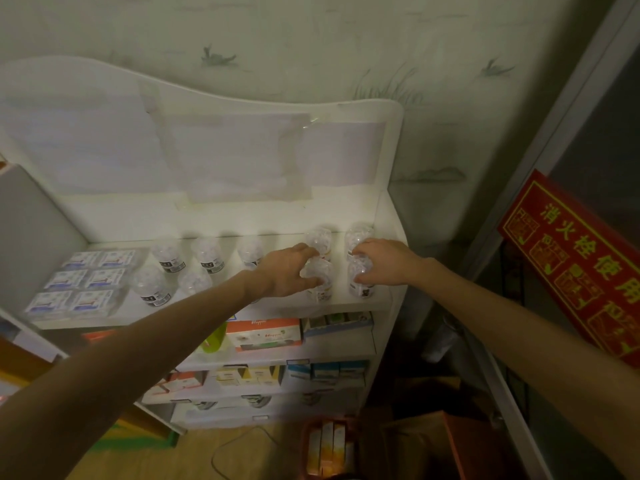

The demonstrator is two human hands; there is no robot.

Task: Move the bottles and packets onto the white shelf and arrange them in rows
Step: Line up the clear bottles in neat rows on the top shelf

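Looking down from my head, I have both arms stretched out to the top board of the white shelf. My left hand curls its fingers and thumb round a clear bottle that stands in the front row near the right end. My right hand wraps the same way round the front bottle at the right end, just beside the shelf's right wall. Behind these two stand two more clear bottles, one behind my left hand and one behind my right, both upright and close to the ones I hold.

Further left the back row runs on with three upright bottles, spaced apart, each with a dark label low on its side. In front of them two more bottles stand near the board's front edge. At the left end lie the packets, flat, white and blue, set two across and three deep.

Below, the lower shelves carry an orange-and-white box and rows of smaller cartons. To my right a red sign with yellow characters leans against the grey frame. On the floor sits a red basket holding a few upright packs.
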